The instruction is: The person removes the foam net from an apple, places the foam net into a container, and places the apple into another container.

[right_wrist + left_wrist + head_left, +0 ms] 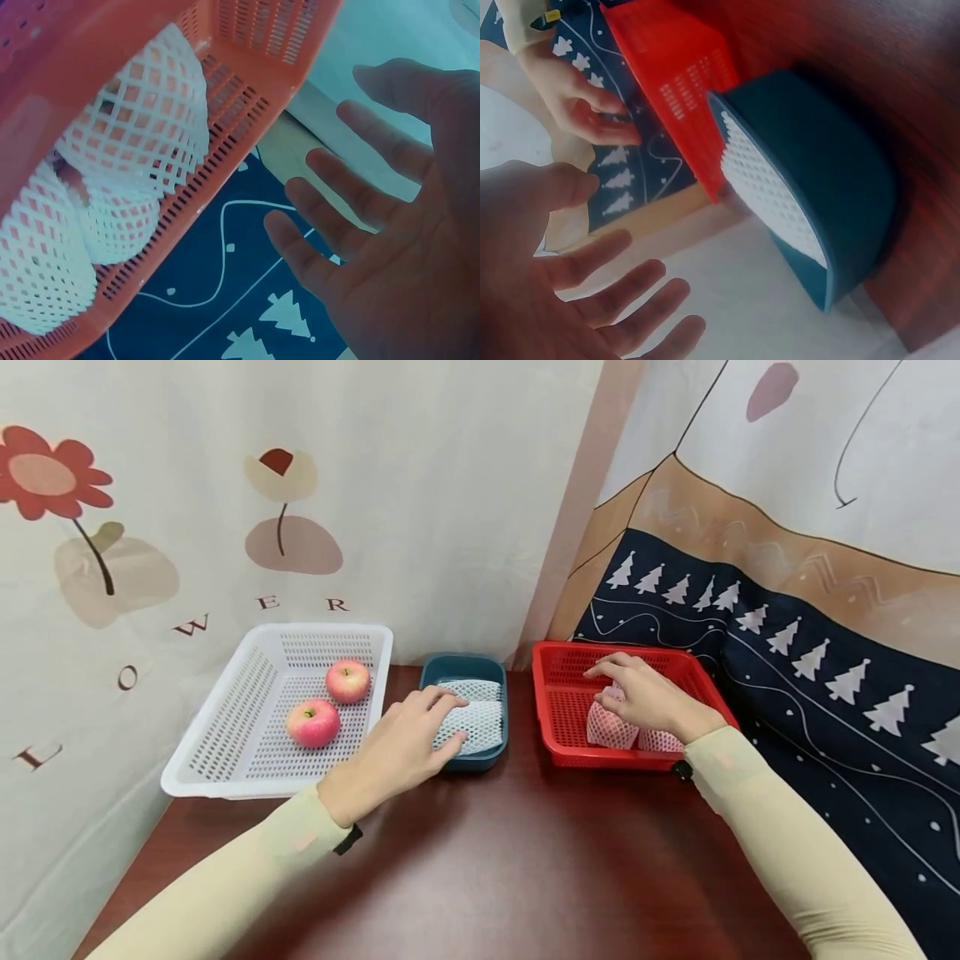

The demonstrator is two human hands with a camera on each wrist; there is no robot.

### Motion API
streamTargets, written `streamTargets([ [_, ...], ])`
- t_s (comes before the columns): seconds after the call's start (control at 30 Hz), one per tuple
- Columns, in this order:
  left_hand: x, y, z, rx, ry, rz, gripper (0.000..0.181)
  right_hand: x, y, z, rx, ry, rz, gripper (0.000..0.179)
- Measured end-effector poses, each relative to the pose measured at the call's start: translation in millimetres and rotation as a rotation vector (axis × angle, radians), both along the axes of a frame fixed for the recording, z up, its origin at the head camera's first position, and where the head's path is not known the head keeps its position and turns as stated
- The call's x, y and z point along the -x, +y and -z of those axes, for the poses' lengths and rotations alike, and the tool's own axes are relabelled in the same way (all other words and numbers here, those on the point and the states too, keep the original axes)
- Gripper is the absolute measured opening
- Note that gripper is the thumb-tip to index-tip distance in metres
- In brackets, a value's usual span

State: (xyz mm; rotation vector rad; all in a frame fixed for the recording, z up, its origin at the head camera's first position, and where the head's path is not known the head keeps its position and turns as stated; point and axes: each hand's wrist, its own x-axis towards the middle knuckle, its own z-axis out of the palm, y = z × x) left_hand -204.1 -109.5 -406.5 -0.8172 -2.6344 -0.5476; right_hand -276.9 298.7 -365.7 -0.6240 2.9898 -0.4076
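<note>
In the head view my left hand [401,739] hovers at the left side of a teal box [474,764], its fingers spread and holding nothing. White foam net sleeves [480,727] lie stacked in that box. On the right, my right hand [648,695] is above a red basket [557,739], fingers apart and nothing in its grasp. Beneath it sit fruits in foam nets [611,728]; the right wrist view shows three such netted fruits [142,120] in the basket. Two bare red-yellow apples [314,723] rest in a white basket [217,787] at left.
All three containers stand in a row at the back of a dark red-brown table [487,860]. A printed curtain [450,527] hangs right behind them, and a navy tree-patterned cloth [810,710] borders the red basket's right side.
</note>
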Motion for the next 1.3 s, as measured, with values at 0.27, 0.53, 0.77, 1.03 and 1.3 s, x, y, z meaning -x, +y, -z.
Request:
streamTargets([
  [0.27,-1.2,20.8,5.5,-0.024,0.052,0.062,0.047,7.1,2.3,-0.7,-0.021,-0.029,-0.019,0.050],
  [0.53,-0.8,35.8,14.9,-0.029,0.055,0.073,0.049,10.3,3.1,2.2,-0.057,-0.055,-0.086,0.051],
  [0.77,-2.5,50.1,16.2,-0.019,0.006,0.074,0.052,12.3,1.8,2.7,-0.092,-0.058,-0.139,0.051],
  [1.03,0.6,69.3,23.1,0.011,-0.090,0.066,0.060,16.9,3.7,8.0,-0.152,-0.037,-0.186,0.052],
  [1.3,5.1,90.2,30.4,0.069,-0.123,0.069,0.066,19.3,2.8,12.8,-0.219,-0.026,-0.207,0.057],
])
